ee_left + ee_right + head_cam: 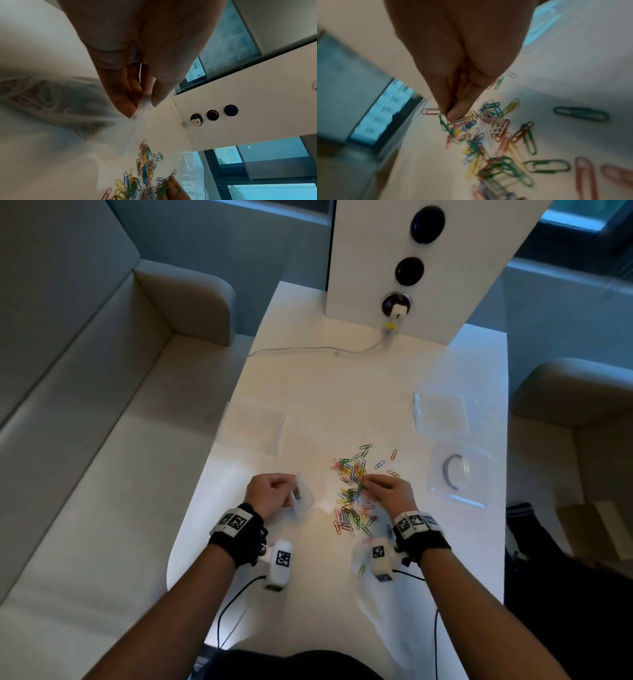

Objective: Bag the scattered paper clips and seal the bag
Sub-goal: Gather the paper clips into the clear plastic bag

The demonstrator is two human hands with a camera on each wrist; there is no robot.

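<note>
Many coloured paper clips point(352, 494) lie heaped on the white table point(308, 392). My left hand point(270, 493) pinches the rim of a small clear bag point(301, 498) that holds a few clips; the left wrist view shows thumb and finger pinching the bag's rim point(145, 102). My right hand point(387, 489) reaches into the heap, its fingertips point(453, 115) pinched on a small bunch of clips point(457, 123). More paper clips point(145, 169) spread below the bag in the left wrist view.
Clear plastic bags lie at the left point(253, 429) and far right point(442, 412). A clear lid or tray with a grey curved piece point(455, 474) sits right of the heap. A white cable point(308, 349) runs to a white panel point(428, 268) at the back.
</note>
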